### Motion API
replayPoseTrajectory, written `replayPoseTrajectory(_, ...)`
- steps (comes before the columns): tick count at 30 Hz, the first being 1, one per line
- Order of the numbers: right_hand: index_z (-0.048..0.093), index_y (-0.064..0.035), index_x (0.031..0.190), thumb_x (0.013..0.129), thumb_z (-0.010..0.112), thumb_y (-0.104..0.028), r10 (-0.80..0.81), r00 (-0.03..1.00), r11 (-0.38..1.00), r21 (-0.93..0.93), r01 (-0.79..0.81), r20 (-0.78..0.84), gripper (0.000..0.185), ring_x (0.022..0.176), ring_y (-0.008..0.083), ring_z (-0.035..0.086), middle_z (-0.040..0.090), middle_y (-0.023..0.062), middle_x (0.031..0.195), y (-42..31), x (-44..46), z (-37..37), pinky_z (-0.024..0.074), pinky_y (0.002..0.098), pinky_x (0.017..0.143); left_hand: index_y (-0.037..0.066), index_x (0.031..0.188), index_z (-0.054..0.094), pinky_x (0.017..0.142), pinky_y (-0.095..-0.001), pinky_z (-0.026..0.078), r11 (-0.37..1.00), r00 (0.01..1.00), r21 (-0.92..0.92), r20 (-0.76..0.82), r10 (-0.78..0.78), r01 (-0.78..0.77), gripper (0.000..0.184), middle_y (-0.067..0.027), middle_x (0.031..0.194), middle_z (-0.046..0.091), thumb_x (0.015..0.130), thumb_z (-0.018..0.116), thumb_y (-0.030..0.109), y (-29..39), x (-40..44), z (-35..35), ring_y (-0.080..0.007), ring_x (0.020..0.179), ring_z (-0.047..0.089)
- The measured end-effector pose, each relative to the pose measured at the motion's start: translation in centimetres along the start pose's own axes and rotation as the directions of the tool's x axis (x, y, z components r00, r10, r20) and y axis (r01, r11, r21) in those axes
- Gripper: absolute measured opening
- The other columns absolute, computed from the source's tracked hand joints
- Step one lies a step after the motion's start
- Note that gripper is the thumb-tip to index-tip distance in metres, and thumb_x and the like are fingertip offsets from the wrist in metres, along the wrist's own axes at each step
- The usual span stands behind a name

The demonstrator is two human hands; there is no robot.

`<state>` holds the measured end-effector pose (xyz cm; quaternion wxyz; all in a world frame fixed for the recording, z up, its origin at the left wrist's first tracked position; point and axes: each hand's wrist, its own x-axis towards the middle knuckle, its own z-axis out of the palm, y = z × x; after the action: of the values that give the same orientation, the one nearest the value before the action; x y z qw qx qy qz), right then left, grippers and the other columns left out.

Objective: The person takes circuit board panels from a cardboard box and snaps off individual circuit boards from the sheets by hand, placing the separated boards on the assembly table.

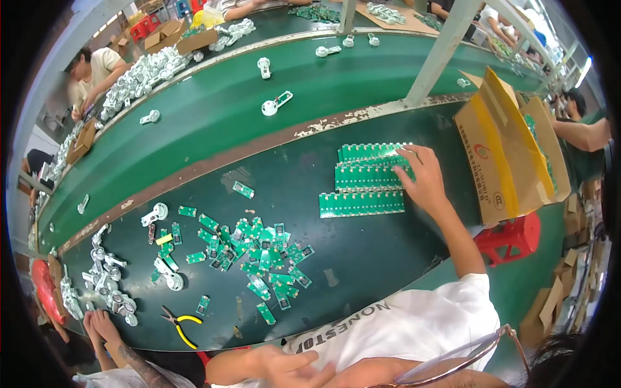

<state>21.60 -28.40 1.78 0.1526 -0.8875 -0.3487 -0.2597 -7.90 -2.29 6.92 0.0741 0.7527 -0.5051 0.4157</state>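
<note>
My right hand (422,176) is at the right ends of the green circuit board panels (362,204), which lie in several rows on the dark table. Its fingers curl over the upper panel (369,153), and the thumb rests by the middle panel (365,177). Low in the view, close to my body, my left hand (288,367) is slightly blurred, with fingers apart and nothing visible in it. A loose pile of small green circuit boards (259,249) lies between the panels and some white plastic parts (169,275). Yellow-handled cutters (181,325) lie near the table's front edge.
A carton (498,149) holding green boards stands at the right, near a red stool (514,238). Beyond the table runs a green conveyor belt (213,110) carrying scattered white parts. A co-worker's hands (100,326) are beside a white-part heap (107,275) at lower left.
</note>
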Motion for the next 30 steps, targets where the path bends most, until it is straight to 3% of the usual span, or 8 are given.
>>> replayPoseTrajectory(5, 0.061, -0.0086, 0.103, 0.076, 0.068, -0.019, 0.097, 0.992, 0.990, -0.108, -0.088, 0.081, 0.030, 0.093, 0.0274, 0.053, 0.057, 0.0085, 0.102, 1.4, -0.9, 0.7, 0.0431, 0.0390, 0.075, 0.012, 0.081, 0.060, 0.048, -0.0242, 0.038, 0.920, 0.902, -0.055, 0.228, -0.367, 0.388, 0.013, -0.0002, 0.075, 0.055, 0.069, 0.064, 0.015, -3.9, -0.6, 3.3, -0.0132, 0.062, 0.054)
replayPoseTrajectory(11, 0.066, -0.0064, 0.089, 0.080, 0.067, -0.011, 0.126, 0.991, 0.946, 0.297, -0.133, 0.044, 0.010, 0.076, 0.0193, 0.051, 0.054, 0.0057, 0.080, 2.4, -0.4, 1.2, 0.0406, 0.0292, 0.068, 0.007, 0.072, 0.061, 0.045, -0.0279, 0.041, 0.736, 0.737, -0.113, 0.240, -0.632, 0.667, 0.013, -0.0020, 0.067, 0.059, 0.063, 0.069, 0.002, -6.0, -4.0, 5.9, -0.0166, 0.057, 0.057)
replayPoseTrajectory(14, 0.065, -0.0010, 0.088, 0.081, 0.064, -0.004, 0.361, 0.915, 0.550, 0.752, -0.363, 0.178, 0.007, 0.080, 0.0099, 0.051, 0.057, 0.0028, 0.084, 3.0, -0.2, 1.3, 0.0396, 0.0254, 0.071, 0.006, 0.078, 0.063, 0.050, -0.0284, 0.044, 0.682, 0.698, -0.154, 0.204, -0.686, 0.715, 0.015, -0.0023, 0.067, 0.058, 0.065, 0.069, 0.002, -6.3, -4.6, 6.0, -0.0178, 0.060, 0.058)
replayPoseTrajectory(17, 0.065, -0.0012, 0.087, 0.081, 0.065, -0.004, 0.356, 0.926, 0.322, 0.914, -0.245, 0.123, 0.006, 0.082, 0.0102, 0.052, 0.060, 0.0033, 0.086, 1.3, 1.7, 0.7, 0.0413, 0.0231, 0.075, 0.002, 0.095, 0.061, 0.065, -0.0331, 0.053, 0.189, 0.293, -0.351, 0.271, -0.917, 0.917, 0.019, -0.0120, 0.092, 0.064, 0.076, 0.066, 0.002, -5.5, -5.3, 5.3, -0.0226, 0.078, 0.064)
replayPoseTrajectory(22, 0.059, -0.0037, 0.103, 0.078, 0.070, -0.005, 0.102, 0.989, 0.317, 0.940, -0.131, 0.104, 0.027, 0.085, 0.0072, 0.050, 0.050, 0.0008, 0.088, -11.3, 5.5, 0.1, 0.0468, 0.0185, 0.063, 0.011, 0.140, 0.007, 0.093, -0.0492, 0.042, 0.150, -0.025, -0.564, -0.290, -0.957, 0.812, 0.117, -0.0169, 0.145, 0.021, 0.058, 0.082, 0.050, -7.2, -5.0, 3.7, -0.0378, 0.123, 0.040)
replayPoseTrajectory(25, 0.057, -0.0021, 0.101, 0.080, 0.068, -0.003, -0.080, 0.991, 0.076, 0.992, -0.102, 0.108, 0.023, 0.082, 0.0072, 0.052, 0.051, 0.0027, 0.092, -17.2, 5.3, 3.7, 0.0518, 0.0177, 0.047, 0.025, 0.142, 0.008, 0.083, -0.0446, 0.052, -0.029, -0.290, -0.959, -0.057, -0.955, 0.283, 0.090, -0.0171, 0.142, 0.027, 0.078, 0.069, 0.043, -6.8, -5.5, 0.0, -0.0370, 0.120, 0.044)
replayPoseTrajectory(26, 0.055, -0.0025, 0.103, 0.081, 0.066, -0.002, -0.084, 0.928, -0.153, 0.915, -0.373, 0.364, 0.025, 0.084, 0.0081, 0.054, 0.052, 0.0040, 0.094, -18.4, 5.0, 3.9, 0.0527, 0.0187, 0.051, 0.026, 0.142, 0.010, 0.081, -0.0439, 0.054, -0.122, -0.273, -0.989, 0.096, -0.957, 0.080, 0.084, -0.0174, 0.141, 0.029, 0.082, 0.066, 0.038, -6.2, -6.6, -0.3, -0.0362, 0.120, 0.045)
replayPoseTrajectory(30, 0.051, 0.0007, 0.110, 0.081, 0.064, 0.001, -0.348, 0.770, -0.352, 0.687, -0.636, 0.535, 0.032, 0.091, 0.0134, 0.057, 0.053, 0.0089, 0.109, -20.7, 4.8, 4.6, 0.0555, 0.0268, 0.068, 0.003, 0.125, 0.043, 0.072, -0.0403, 0.058, -0.342, -0.337, -0.930, 0.367, -0.867, -0.133, 0.040, -0.0189, 0.110, 0.060, 0.087, 0.055, 0.006, -1.7, -11.4, 0.2, -0.0330, 0.095, 0.063)
